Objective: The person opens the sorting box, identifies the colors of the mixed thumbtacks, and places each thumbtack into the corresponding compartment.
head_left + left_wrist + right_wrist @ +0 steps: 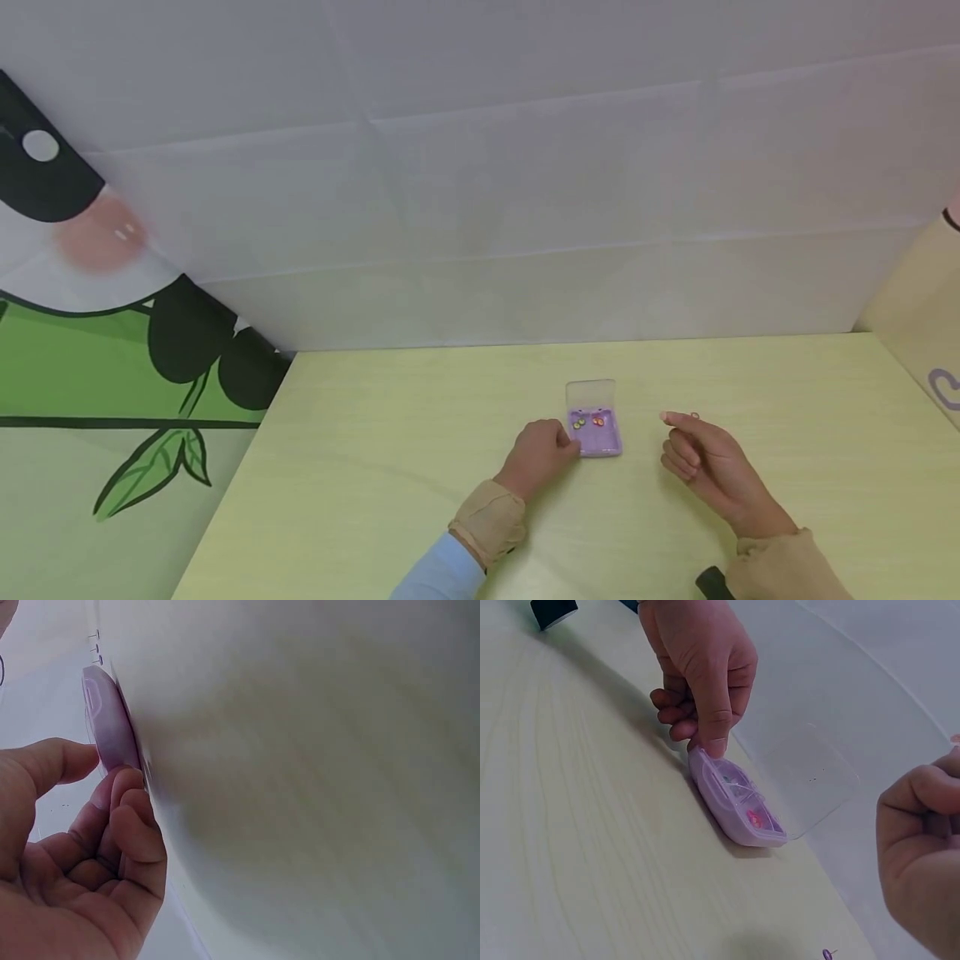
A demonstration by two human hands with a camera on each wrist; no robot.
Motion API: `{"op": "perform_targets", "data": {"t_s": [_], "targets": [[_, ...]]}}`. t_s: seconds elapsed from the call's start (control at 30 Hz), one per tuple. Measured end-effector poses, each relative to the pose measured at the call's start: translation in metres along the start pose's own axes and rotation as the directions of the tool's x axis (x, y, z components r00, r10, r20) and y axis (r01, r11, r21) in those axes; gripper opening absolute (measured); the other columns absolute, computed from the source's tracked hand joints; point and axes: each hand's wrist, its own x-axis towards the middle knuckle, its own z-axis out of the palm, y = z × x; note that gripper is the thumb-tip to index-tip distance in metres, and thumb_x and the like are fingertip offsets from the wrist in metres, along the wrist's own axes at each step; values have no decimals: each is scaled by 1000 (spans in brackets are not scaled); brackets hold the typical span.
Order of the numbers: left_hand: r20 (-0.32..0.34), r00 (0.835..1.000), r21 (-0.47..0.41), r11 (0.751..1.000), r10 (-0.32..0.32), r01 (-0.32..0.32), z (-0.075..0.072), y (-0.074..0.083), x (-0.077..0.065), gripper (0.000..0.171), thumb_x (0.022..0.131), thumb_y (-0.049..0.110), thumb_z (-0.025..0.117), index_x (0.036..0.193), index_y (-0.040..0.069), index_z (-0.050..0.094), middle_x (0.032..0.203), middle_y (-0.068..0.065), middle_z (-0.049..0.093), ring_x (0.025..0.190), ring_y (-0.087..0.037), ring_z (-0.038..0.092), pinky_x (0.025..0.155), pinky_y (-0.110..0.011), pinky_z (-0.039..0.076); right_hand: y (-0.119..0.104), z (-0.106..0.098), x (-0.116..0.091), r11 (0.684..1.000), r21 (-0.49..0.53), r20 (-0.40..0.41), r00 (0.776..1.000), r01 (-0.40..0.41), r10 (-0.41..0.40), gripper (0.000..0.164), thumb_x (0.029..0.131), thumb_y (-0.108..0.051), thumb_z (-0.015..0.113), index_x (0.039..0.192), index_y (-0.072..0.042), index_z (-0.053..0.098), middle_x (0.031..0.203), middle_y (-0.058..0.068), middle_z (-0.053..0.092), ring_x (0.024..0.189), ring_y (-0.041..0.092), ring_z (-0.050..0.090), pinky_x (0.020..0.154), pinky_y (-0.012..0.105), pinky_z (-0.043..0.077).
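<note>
A pale wood-grain table (360,450) carries an open purple case (598,442) and small purple loop (827,953)

Head: I look forward and down, from farthest off.
Left wrist: I look low along the pale-yellow wood-grain table (360,467), closest.
Right wrist: I look obliquely down, near.
Wrists share: purple plastic clear-lidded box (724,814).

Pinches with the left hand (542,454), with thumb (79,760) opposed to the forefinger tip and with the remaining fingers (139,838) curled behind the pinch. Extends back and leftward from this grip through the left wrist (512,483) and blue-sleeved forearm (442,571). Holds the right hand (708,462) rightward of the grip, apart from it, with one digit (690,422) extended toward the grip side and with the others folded beneath.
</note>
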Motion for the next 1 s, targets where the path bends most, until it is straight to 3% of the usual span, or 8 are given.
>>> {"op": "perform_targets", "data": {"t_s": [0.17,0.3,0.4,0.5,0.63,0.7,0.87,1.0], "targets": [[0,1000,-3,1000,3,-3,0,0,-3,18,81,14,62,70,1,66,67,-6,63,59,-10,44,58,-26,45,6,2,-2,981,-196,-91,996,-5,-14,53,103,0,20,94,-8,71,54,3,27,49,19,18,49,33,9],[-1,1000,2,1000,11,-11,0,1,-4,18,81,14,62,70,1,66,68,-7,65,59,-10,44,58,-26,46,11,5,-1,929,-366,-208,978,-58,-21,44,103,-3,32,91,-16,72,51,-4,35,48,14,22,50,36,10],[1,1000,8,1000,13,-13,0,1,-5,19,82,15,62,70,1,67,70,-8,68,59,-10,45,59,-26,46,15,9,1,864,-480,-325,946,-152,-13,32,101,-9,42,87,-20,70,49,-10,39,47,9,28,50,35,14],[7,1000,12,1000,11,-11,1,1,-7,19,82,15,63,70,1,67,69,-8,67,59,-10,45,58,-26,46,19,13,5,772,-579,-430,903,-264,-14,19,98,-16,50,93,-11,67,49,-13,43,48,5,34,48,27,21],[10,1000,7,1000,6,-6,0,1,-7,19,82,15,63,70,0,66,69,-8,66,59,-10,45,57,-26,46,25,17,13,617,-675,-529,848,-404,-23,36,95,-23,56,108,10,61,50,-13,43,49,4,39,49,20,36],[10,1000,3,1000,8,-8,-1,1,-7,19,82,15,63,70,0,67,69,-8,67,59,-10,45,57,-26,46,28,19,17,556,-699,-558,830,-450,-30,42,94,-23,57,112,15,58,51,-12,43,49,4,39,49,20,37],[8,1000,3,1000,14,-14,-1,1,-8,18,81,15,63,70,0,67,69,-8,66,58,-10,45,56,-26,46,35,23,26,464,-726,-595,802,-508,-53,36,92,-20,58,108,12,62,51,-11,44,48,4,38,46,20,35],[-1,1000,7,1000,26,-26,-3,2,-8,18,80,14,63,69,1,66,67,-7,65,57,-10,44,55,-25,44,38,28,32,429,-752,-579,813,-501,-65,33,90,-19,61,104,11,64,50,-9,44,47,5,39,46,21,34]]}}
